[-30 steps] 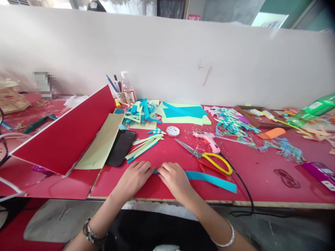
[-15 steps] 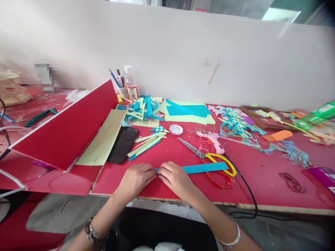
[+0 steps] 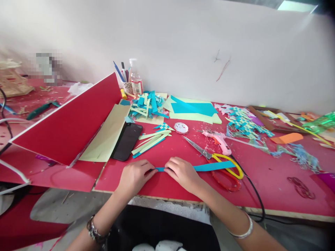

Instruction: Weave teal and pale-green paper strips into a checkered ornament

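Observation:
A long blue paper strip point(image 3: 214, 166) lies across the front of the red table, its right end over the scissors' handles. My left hand point(image 3: 135, 176) pinches the strip's left end between thumb and fingers. A short way to the right, my right hand point(image 3: 181, 173) grips the same strip, with a narrow folded-looking stretch of blue showing between the two hands. The scissors point(image 3: 200, 148), with one yellow and one red handle loop, rest just beyond my right hand. Cut green and blue strips point(image 3: 151, 142) lie beyond my left hand.
A black phone point(image 3: 127, 141) and a standing red board point(image 3: 75, 122) are on the left. Behind are a paper-scrap pile point(image 3: 148, 106), a bottle point(image 3: 136, 82) and paper sheets point(image 3: 193, 108). A pink glue gun point(image 3: 218, 141) with a black cord and woven paper pieces point(image 3: 244, 122) are on the right.
My hands have moved apart along the strip, so a stretch of blue now shows between them. The camera view has shifted slightly.

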{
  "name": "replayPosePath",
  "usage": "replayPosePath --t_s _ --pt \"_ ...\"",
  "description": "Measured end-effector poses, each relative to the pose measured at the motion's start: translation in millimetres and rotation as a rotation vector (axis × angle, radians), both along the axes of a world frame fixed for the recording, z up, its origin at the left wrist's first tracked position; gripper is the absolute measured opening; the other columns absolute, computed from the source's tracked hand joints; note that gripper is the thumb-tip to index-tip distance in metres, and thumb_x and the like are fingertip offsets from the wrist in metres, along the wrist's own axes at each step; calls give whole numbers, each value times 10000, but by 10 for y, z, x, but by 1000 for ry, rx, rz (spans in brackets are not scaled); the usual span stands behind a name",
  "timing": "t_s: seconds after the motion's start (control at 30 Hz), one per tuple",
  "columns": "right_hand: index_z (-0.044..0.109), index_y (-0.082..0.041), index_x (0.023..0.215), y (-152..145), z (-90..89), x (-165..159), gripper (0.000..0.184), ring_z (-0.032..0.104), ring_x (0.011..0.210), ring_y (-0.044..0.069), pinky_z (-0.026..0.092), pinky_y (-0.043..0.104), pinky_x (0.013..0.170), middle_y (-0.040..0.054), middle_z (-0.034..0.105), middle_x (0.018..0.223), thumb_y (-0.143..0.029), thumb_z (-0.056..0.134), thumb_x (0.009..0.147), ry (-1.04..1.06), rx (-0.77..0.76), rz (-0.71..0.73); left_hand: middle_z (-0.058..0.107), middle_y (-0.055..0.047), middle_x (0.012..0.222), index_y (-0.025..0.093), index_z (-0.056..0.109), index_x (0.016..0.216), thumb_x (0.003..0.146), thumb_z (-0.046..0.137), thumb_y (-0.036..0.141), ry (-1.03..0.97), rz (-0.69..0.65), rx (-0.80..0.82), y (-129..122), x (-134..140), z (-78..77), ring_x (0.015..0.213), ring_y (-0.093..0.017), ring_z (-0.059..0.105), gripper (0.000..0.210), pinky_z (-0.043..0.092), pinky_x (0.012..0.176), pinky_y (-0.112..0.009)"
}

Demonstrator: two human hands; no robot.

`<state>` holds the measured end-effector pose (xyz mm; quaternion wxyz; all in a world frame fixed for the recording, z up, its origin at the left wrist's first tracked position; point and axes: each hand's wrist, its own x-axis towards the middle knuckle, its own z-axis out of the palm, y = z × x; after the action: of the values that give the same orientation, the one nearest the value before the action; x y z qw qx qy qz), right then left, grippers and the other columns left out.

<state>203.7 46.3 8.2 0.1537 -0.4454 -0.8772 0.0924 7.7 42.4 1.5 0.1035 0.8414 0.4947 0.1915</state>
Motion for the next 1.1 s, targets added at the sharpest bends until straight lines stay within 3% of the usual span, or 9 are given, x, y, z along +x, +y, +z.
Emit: replayPosePath --t_s 0.47,1.1 --pt "552 -166 737 75 -24 105 140 537 674 135 356 236 599 19 591 702 -257 507 834 -82 72 27 634 21 753 218 598 750 790 529 354 45 122 -192 22 37 42 639 -123 557 158 314 509 -199" --pt "529 -175 697 57 -77 132 190 502 636 137 334 244 589 15 569 656 -329 541 807 -44 140 -44 582 11 704 196 546 738 747 504 250 -26 142 -148 13 75 27 604 -123 518 69 348 538 -213"
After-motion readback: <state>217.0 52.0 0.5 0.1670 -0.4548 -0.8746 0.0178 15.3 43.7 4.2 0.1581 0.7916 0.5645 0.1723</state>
